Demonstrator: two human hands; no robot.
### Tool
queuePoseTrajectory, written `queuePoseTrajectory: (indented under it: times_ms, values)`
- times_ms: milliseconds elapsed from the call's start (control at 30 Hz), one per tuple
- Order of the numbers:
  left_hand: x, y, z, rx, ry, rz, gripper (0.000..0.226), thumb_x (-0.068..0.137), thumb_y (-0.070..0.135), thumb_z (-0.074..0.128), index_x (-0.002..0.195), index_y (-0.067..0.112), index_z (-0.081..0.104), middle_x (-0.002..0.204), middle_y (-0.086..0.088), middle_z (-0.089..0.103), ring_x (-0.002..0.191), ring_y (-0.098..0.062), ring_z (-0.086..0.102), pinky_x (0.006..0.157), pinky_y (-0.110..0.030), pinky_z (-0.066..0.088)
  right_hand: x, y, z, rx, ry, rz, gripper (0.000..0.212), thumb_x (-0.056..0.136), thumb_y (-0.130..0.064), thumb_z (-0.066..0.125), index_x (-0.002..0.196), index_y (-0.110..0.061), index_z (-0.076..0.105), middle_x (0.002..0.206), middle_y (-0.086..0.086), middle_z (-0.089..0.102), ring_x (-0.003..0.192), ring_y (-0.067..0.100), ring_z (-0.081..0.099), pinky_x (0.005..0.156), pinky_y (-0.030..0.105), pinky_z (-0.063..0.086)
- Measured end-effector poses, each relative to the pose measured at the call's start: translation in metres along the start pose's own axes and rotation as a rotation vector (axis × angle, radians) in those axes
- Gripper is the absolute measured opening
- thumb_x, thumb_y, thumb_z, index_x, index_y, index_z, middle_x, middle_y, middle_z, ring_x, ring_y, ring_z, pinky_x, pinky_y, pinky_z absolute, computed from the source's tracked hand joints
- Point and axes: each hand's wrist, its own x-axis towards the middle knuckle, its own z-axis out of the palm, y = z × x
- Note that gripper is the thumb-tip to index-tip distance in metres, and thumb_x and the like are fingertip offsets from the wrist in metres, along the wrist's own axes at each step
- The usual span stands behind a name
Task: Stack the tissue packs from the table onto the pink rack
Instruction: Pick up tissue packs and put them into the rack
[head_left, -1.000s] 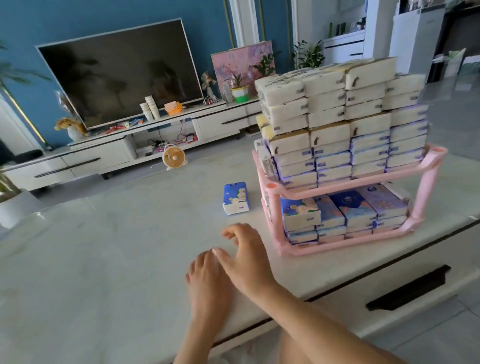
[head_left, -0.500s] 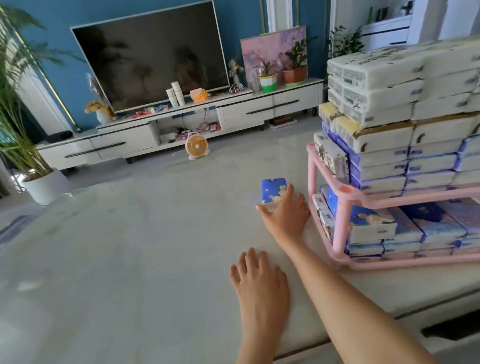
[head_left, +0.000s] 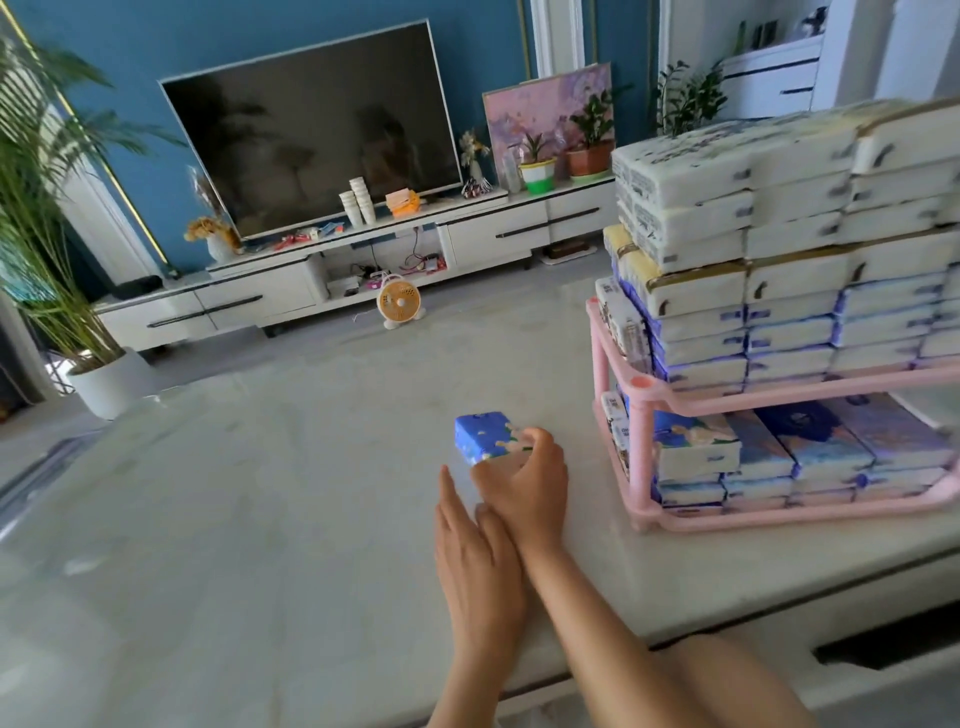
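Grips the blue tissue pack (head_left: 485, 436) with the right hand (head_left: 524, 483), fingers curled over its near end, thumb hidden. Rests the left hand (head_left: 478, 561) flat on the desk (head_left: 260, 493), fingers straight, holding nothing, just beside the right wrist. Finds the pack out on the desk, left of the pink rack (head_left: 644, 382) and apart from it; cannot tell whether lifted clear of the surface or touching it.

Looks like the pick-up of the only loose pack in view, with the placing not yet done. Faces a crowded rack: lower shelf filled with blue packs, upper shelf carrying a tall pile of white packs (head_left: 727, 260) rising well above the pink rim. Leaves, by the look of it, little room except on top of that pile.

Risks a slip first, through holding by one end only on likely slick wrapping, with the far end free to droop and slide out during the carry. Risks more at the rack: by reaching high over the pile and setting down off-centre or with a push, could shove the top layers sideways and bring several down onto the desk. Could also clip the rack's corner post with the forearm, jolting the whole load. Calls for a fuller grasp round the middle and a gentle, level placing.
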Motion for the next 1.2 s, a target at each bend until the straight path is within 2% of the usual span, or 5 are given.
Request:
queuePoseTrajectory:
  times_ms: [267, 400, 500, 600, 1200]
  values:
    - [-0.075, 0.009, -0.004, -0.181, 0.104, 0.361, 0.053, 0.086, 0.028, 0.024, 0.136, 0.026, 0.042, 0.145, 0.002, 0.039, 0.134, 0.003, 0.027, 0.108, -0.015, 0.022, -0.084, -0.047, -0.111, 0.170, 0.051, -0.361, 0.052, 0.060, -0.030, 0.072, 0.109, -0.026, 0.055, 0.098, -0.010, 0.058, 0.090, 0.007, 0.056, 0.079, 0.025, 0.049]
    - [-0.117, 0.034, 0.044, -0.124, -0.169, 0.524, 0.074, 0.087, 0.052, -0.018, 0.145, 0.007, -0.012, 0.156, 0.002, -0.006, 0.140, -0.032, -0.020, 0.114, -0.028, -0.016, -0.091, -0.039, -0.193, -0.013, 0.305, -0.703, 0.076, 0.038, 0.002, 0.081, 0.107, -0.013, 0.053, 0.097, -0.001, 0.051, 0.111, -0.003, 0.048, 0.090, 0.016, 0.048]
    - [-0.129, 0.070, 0.051, -0.065, -0.248, 0.742, 0.055, 0.086, 0.018, 0.027, 0.140, 0.011, 0.033, 0.150, -0.007, 0.029, 0.134, -0.031, 0.033, 0.106, -0.036, 0.032, -0.081, -0.001, -0.240, 0.123, 0.373, -0.450, 0.053, 0.063, -0.029, 0.074, 0.112, -0.022, 0.057, 0.100, 0.001, 0.060, 0.092, 0.015, 0.059, 0.080, 0.033, 0.050]
    - [-0.127, 0.083, 0.062, -0.015, -0.110, 0.845, 0.058, 0.075, 0.016, 0.043, 0.132, 0.018, 0.042, 0.145, -0.003, 0.035, 0.131, -0.021, 0.037, 0.107, -0.025, 0.029, -0.061, 0.029, -0.271, 0.074, 0.468, -0.407, 0.051, 0.066, -0.033, 0.072, 0.112, -0.015, 0.058, 0.100, 0.005, 0.060, 0.088, 0.016, 0.058, 0.082, 0.028, 0.046]
    - [-0.083, 0.091, 0.121, 0.338, -0.050, 0.565, 0.059, 0.074, 0.020, 0.040, 0.131, 0.005, 0.039, 0.146, -0.017, 0.030, 0.121, -0.029, 0.032, 0.098, -0.034, 0.025, 0.028, 0.042, -0.235, -0.277, 0.330, -0.513, 0.052, 0.077, -0.046, 0.066, 0.113, -0.009, 0.060, 0.104, 0.002, 0.064, 0.097, 0.022, 0.061, 0.083, 0.041, 0.049]
